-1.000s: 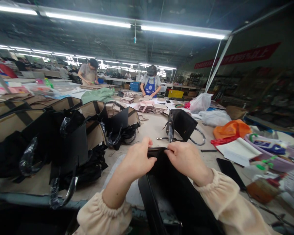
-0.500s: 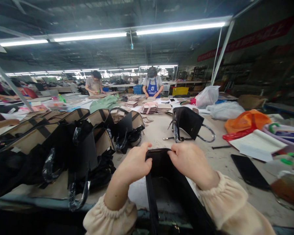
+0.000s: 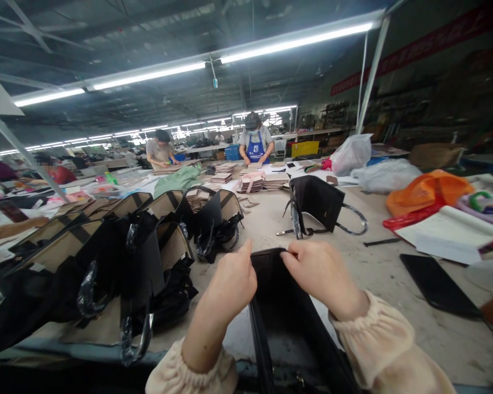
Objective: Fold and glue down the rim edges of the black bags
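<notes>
A black handbag (image 3: 290, 317) lies at the table's near edge with its open top toward me, its dark inside showing. My left hand (image 3: 234, 276) is closed on the far left corner of its rim, the index finger pointing up and away. Opposite it, my right hand (image 3: 322, 273) pinches the far right corner between thumb and curled fingers. The bag's lower end runs out of view at the bottom. Just beyond my hands, another black handbag (image 3: 322, 205) stands on the table, its handle wrapped in clear plastic.
Several black bags with beige insides (image 3: 82, 241) crowd the table at left. On the right are a black phone (image 3: 437, 284), white papers (image 3: 452, 232) and an orange plastic bag (image 3: 431, 191). Stacked brown pieces (image 3: 250, 183) lie farther back, before a person in a blue apron (image 3: 255, 145).
My left thumb, which showed over the rim, is now tucked out of sight as the hand has turned. The right hand keeps its grip. The whole view has tilted slightly.
</notes>
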`<state>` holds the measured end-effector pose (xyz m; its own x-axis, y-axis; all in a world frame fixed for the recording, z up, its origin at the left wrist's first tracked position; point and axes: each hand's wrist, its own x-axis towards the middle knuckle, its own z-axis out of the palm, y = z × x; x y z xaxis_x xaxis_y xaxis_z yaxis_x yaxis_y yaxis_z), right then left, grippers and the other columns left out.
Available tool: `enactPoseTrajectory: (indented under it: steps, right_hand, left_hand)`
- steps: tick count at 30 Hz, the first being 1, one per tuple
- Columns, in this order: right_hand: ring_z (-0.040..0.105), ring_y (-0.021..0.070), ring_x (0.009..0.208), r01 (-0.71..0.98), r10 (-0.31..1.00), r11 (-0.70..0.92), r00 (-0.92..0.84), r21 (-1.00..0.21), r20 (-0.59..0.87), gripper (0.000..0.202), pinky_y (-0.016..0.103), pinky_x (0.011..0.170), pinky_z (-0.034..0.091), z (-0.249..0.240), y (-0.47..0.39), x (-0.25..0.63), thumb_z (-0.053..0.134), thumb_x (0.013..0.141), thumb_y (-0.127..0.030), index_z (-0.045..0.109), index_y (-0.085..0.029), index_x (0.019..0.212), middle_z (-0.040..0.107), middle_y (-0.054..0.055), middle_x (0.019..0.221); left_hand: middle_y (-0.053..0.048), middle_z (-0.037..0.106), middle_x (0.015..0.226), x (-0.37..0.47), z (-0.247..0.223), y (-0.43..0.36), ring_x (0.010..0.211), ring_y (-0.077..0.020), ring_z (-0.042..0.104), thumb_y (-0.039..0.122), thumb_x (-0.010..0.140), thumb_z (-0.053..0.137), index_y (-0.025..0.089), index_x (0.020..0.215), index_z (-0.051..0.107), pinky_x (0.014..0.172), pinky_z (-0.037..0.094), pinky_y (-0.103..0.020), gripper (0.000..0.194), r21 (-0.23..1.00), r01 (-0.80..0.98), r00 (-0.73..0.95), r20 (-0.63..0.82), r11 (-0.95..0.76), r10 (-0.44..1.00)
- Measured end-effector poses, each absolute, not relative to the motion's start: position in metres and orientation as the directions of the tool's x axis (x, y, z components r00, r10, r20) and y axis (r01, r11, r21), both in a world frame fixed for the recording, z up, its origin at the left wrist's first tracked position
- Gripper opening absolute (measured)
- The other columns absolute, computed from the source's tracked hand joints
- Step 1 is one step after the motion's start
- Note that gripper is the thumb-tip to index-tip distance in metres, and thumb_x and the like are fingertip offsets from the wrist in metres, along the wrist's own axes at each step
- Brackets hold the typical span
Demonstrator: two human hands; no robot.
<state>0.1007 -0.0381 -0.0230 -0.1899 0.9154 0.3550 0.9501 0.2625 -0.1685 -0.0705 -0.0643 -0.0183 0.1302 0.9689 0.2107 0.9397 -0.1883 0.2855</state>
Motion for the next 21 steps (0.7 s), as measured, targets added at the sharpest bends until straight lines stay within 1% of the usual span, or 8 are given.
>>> enactPoseTrajectory:
  steps: [4,8,12,16,21]
  right_hand:
    - [0.059,0.0167,0.06,0.928,0.919,0.273,-0.175,-0.252,0.353,0.031,0.029,0.054,0.028,-0.027,-0.038,0.103,0.044,0.082,-0.031,0.054,-0.021,0.054,0.065,0.003,0.059]
    - [0.057,0.0169,0.059,0.925,0.922,0.265,-0.16,-0.273,0.352,0.031,0.03,0.054,0.026,-0.029,-0.037,0.104,0.045,0.081,-0.031,0.054,-0.022,0.053,0.065,0.003,0.058]
    - [0.057,0.0168,0.059,0.92,0.927,0.258,-0.151,-0.296,0.342,0.029,0.031,0.054,0.024,-0.029,-0.036,0.104,0.044,0.08,-0.03,0.054,-0.021,0.054,0.065,0.003,0.06]
    - [0.056,0.0166,0.059,0.901,0.932,0.274,-0.161,-0.337,0.325,0.029,0.03,0.054,0.023,-0.03,-0.034,0.107,0.044,0.079,-0.03,0.056,-0.021,0.055,0.064,0.003,0.059]
    - [0.055,0.0158,0.059,0.879,0.93,0.279,-0.147,-0.386,0.337,0.029,0.03,0.055,0.023,-0.034,-0.031,0.114,0.044,0.08,-0.031,0.055,-0.022,0.055,0.064,0.002,0.06]
  left_hand:
    - [-0.019,0.069,0.103,-0.067,-0.018,-0.062,0.103,-0.0266,0.064,0.013,0.084,0.038,0.007,0.13,0.048,0.088,0.05,-0.036,0.048,0.288,0.947,0.081,0.223,-0.145,0.971]
    - [-0.018,0.07,0.103,-0.064,-0.02,-0.059,0.102,-0.0253,0.064,0.013,0.084,0.038,0.008,0.129,0.049,0.089,0.049,-0.034,0.047,0.273,0.956,0.043,0.24,-0.11,0.97]
    - [-0.016,0.069,0.106,-0.063,-0.023,-0.055,0.106,-0.0244,0.063,0.013,0.084,0.038,0.009,0.13,0.05,0.093,0.047,-0.035,0.048,0.272,0.959,0.008,0.239,-0.075,0.971]
    - [-0.016,0.067,0.111,-0.063,-0.024,-0.054,0.109,-0.0244,0.061,0.014,0.085,0.037,0.008,0.127,0.053,0.097,0.045,-0.036,0.046,0.325,0.943,-0.01,0.25,-0.074,0.968]
    - [-0.012,0.066,0.115,-0.063,-0.026,-0.056,0.107,-0.0235,0.062,0.018,0.085,0.04,0.013,0.124,0.055,0.096,0.046,-0.035,0.042,0.423,0.9,-0.007,0.247,-0.101,0.969]
